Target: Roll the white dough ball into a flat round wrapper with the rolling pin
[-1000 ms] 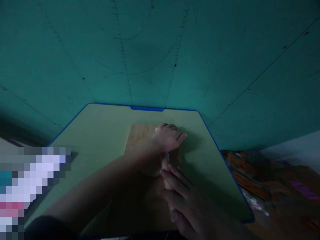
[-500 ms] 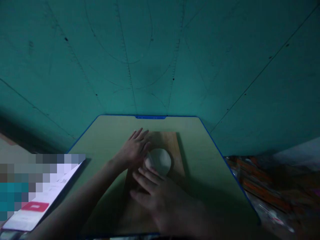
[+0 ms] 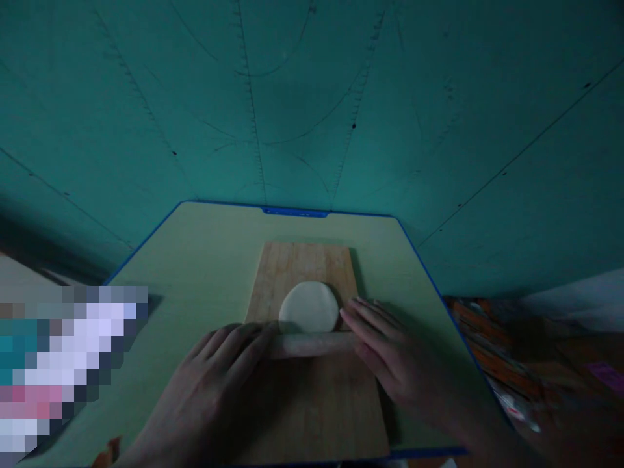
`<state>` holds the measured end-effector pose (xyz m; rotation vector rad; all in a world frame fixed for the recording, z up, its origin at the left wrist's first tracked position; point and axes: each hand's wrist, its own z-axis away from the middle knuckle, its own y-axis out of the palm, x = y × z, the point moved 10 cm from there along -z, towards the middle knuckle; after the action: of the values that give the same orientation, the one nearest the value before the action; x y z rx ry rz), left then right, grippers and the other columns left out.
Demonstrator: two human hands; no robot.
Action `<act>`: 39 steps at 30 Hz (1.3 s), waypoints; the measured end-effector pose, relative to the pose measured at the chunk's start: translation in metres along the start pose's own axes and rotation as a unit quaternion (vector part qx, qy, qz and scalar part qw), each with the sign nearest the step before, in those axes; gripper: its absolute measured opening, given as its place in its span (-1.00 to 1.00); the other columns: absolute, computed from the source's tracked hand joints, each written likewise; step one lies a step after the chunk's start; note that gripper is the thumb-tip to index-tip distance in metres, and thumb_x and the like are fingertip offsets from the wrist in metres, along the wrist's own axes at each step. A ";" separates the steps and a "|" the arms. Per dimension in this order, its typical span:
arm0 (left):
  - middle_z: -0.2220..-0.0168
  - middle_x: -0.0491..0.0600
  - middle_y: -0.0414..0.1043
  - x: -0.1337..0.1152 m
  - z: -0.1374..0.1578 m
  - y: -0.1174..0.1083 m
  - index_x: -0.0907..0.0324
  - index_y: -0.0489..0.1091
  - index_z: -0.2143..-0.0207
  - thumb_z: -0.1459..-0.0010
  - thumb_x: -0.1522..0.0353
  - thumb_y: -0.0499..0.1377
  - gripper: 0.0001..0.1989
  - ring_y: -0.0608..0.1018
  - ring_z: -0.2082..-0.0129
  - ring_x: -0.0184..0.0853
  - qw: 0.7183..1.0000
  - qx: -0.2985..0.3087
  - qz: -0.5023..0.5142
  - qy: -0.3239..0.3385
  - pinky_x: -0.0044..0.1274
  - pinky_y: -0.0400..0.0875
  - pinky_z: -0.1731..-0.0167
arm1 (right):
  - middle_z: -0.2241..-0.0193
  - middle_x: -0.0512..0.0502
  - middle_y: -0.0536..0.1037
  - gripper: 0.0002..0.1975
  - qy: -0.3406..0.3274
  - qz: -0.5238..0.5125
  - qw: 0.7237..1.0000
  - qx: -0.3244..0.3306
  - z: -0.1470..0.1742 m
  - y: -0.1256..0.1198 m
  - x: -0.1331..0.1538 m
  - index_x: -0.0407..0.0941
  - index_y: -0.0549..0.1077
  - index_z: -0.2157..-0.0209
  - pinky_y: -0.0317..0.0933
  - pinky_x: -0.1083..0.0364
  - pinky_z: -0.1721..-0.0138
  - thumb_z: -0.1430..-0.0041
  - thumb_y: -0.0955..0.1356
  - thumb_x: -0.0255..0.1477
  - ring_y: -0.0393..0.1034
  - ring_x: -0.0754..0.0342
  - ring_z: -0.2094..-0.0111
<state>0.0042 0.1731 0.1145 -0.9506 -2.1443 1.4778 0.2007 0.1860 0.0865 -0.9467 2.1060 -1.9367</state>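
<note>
A flat, round piece of dough [image 3: 309, 308] lies on a wooden cutting board [image 3: 312, 260] in the middle of the table. Just at its near edge a pale rolling pin [image 3: 314, 344] lies crosswise. My left hand [image 3: 219, 370] rests over the pin's left end, fingers together and bent down on it. Over the right end is my right hand [image 3: 390, 351], its fingers laid across the pin beside the dough's right edge. Both ends of the pin are hidden under the hands.
The board stands on a pale green table [image 3: 214, 253] with a blue rim, set against a green wall [image 3: 302, 84] marked with lines. A partly blurred-out flat item [image 3: 73, 364] is at the left. Orange and clear wrapped things [image 3: 492, 344] are low on the right.
My left hand has come back nearer and my right hand has moved out to the right. The pin now lies level across the board, and more of the dough shows. The view has shifted slightly.
</note>
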 end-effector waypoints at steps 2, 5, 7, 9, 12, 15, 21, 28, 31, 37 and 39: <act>0.11 0.11 0.58 0.000 0.001 -0.001 0.19 0.39 -0.11 -0.30 0.42 0.01 -0.63 0.61 0.17 -0.16 1.000 -0.010 -0.001 0.003 -0.40 0.59 0.26 | -0.31 -0.29 0.27 -0.55 0.034 -0.017 0.999 -0.022 -0.013 -0.001 -0.017 -0.14 0.32 -0.27 0.27 -0.23 -0.22 -0.44 0.15 -0.38 0.21 -0.13 -0.30; 0.03 0.10 0.57 -0.002 0.002 0.000 0.17 0.36 -0.15 -0.36 0.39 -0.05 -0.63 0.59 0.04 -0.14 1.000 -0.027 -0.001 0.006 -0.41 0.60 0.18 | -0.28 -0.40 0.30 -0.52 0.057 -0.029 0.995 -0.073 -0.038 -0.002 -0.037 -0.25 0.39 -0.19 0.24 -0.24 -0.22 -0.44 0.09 -0.34 0.22 -0.16 -0.29; -0.04 0.11 0.54 -0.002 0.001 0.004 0.16 0.33 -0.18 -0.39 0.36 -0.06 -0.61 0.55 -0.05 -0.12 1.000 -0.024 0.003 -0.002 -0.38 0.59 0.12 | -0.25 -0.44 0.32 -0.51 0.054 -0.030 0.995 -0.082 -0.059 -0.002 -0.045 -0.29 0.42 -0.15 0.21 -0.23 -0.24 -0.42 0.11 -0.34 0.23 -0.18 -0.27; -0.08 0.12 0.52 0.000 -0.001 0.007 0.16 0.30 -0.21 -0.39 0.31 -0.03 -0.61 0.54 -0.08 -0.09 1.000 -0.018 0.020 -0.017 -0.34 0.60 0.09 | -0.25 -0.42 0.32 -0.54 0.055 -0.016 0.996 -0.069 -0.085 0.000 -0.052 -0.27 0.42 -0.15 0.18 -0.21 -0.25 -0.39 0.14 -0.35 0.23 -0.18 -0.27; -0.11 0.15 0.49 0.010 -0.005 0.008 0.12 0.27 -0.24 -0.35 0.28 0.04 -0.57 0.55 -0.09 -0.06 0.997 -0.019 0.053 -0.055 -0.28 0.60 0.06 | -0.20 -0.33 0.37 -0.60 0.057 0.017 0.997 -0.058 -0.131 0.001 -0.054 -0.20 0.46 -0.10 0.16 -0.16 -0.25 -0.34 0.20 -0.40 0.25 -0.16 -0.25; -0.15 0.15 0.44 0.025 -0.007 0.009 0.05 0.21 -0.29 -0.34 0.29 0.03 -0.52 0.56 -0.07 -0.05 0.993 -0.008 0.059 -0.104 -0.27 0.61 0.08 | -0.13 -0.34 0.42 -0.65 0.061 0.028 0.996 -0.061 -0.172 0.004 -0.050 -0.22 0.49 -0.03 0.20 -0.10 -0.20 -0.31 0.23 -0.45 0.32 -0.14 -0.17; -0.21 0.12 0.39 0.011 0.000 0.010 0.04 0.10 -0.36 -0.36 0.30 0.00 -0.46 0.53 -0.12 -0.08 0.994 -0.022 0.056 -0.090 -0.34 0.61 0.10 | -0.09 -0.29 0.45 -0.65 0.059 0.001 0.997 -0.042 -0.175 0.015 -0.052 -0.21 0.49 -0.04 0.21 -0.03 -0.19 -0.29 0.23 -0.51 0.33 -0.07 -0.16; -0.21 0.17 0.40 -0.019 -0.008 0.015 0.22 0.22 -0.31 -0.35 0.13 0.00 -0.43 0.48 -0.16 -0.01 1.000 0.005 -0.027 -0.014 -0.27 0.55 0.05 | -0.29 -0.29 0.30 -0.53 0.030 -0.026 0.999 -0.029 -0.072 0.000 -0.049 -0.15 0.39 -0.20 0.11 -0.25 -0.29 -0.38 0.10 -0.43 0.10 -0.14 -0.34; -0.18 0.24 0.42 0.014 -0.033 0.019 0.24 0.26 -0.25 -0.36 0.06 -0.03 -0.41 0.46 -0.16 0.05 0.995 0.019 -0.050 -0.081 -0.17 0.48 -0.01 | -0.28 -0.34 0.29 -0.53 0.040 -0.016 0.998 -0.044 -0.058 -0.005 -0.049 -0.19 0.39 -0.19 0.17 -0.23 -0.26 -0.39 0.10 -0.40 0.17 -0.15 -0.31; -0.02 0.22 0.49 0.090 -0.105 0.043 0.23 0.43 -0.04 -0.38 0.01 -0.19 -0.39 0.53 -0.01 -0.01 0.982 0.080 -0.045 -0.163 -0.20 0.47 0.07 | -0.19 -0.33 0.39 -0.58 0.099 0.007 0.994 -0.055 -0.102 -0.001 -0.085 -0.22 0.45 -0.11 0.16 -0.16 -0.27 -0.30 0.19 -0.47 0.25 -0.15 -0.25; 0.06 0.19 0.53 0.104 -0.119 0.049 0.24 0.48 0.06 -0.39 0.05 -0.21 -0.40 0.54 0.02 -0.05 0.979 0.097 -0.037 -0.176 -0.23 0.45 0.04 | -0.15 -0.35 0.42 -0.61 0.127 0.026 0.990 -0.063 -0.109 -0.004 -0.092 -0.22 0.47 -0.07 0.19 -0.19 -0.24 -0.27 0.21 -0.50 0.28 -0.19 -0.22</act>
<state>0.0219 0.3376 0.1074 -0.5687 -2.1855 1.8906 0.2213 0.3268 0.0801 -0.6884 2.3884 -2.0127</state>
